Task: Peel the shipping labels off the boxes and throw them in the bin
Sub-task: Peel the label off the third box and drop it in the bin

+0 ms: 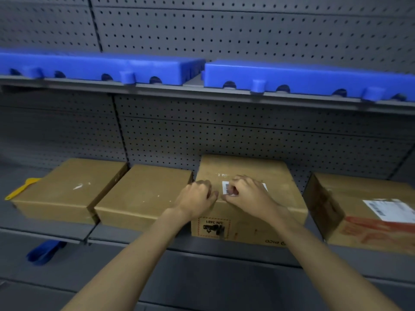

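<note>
Several brown cardboard boxes stand in a row on a grey shelf [224,245]. On top of the third box [247,169] lies a white barcode label [226,187], mostly covered by my right hand [246,195], whose curled fingers pinch at the label's near edge. My left hand [197,198] rests as a fist on the box's near left corner, holding nothing. The box at the far right [332,203] carries a larger white shipping label [390,209]. The two left boxes [67,189] [143,194] show only small white scraps. No bin is in view.
A grey pegboard [247,135] backs the shelves. Two blue plastic slabs [303,75] lie on the upper shelf. A yellow plastic tool [21,188] sticks out left of the first box, and a blue object [45,251] lies on the shelf below.
</note>
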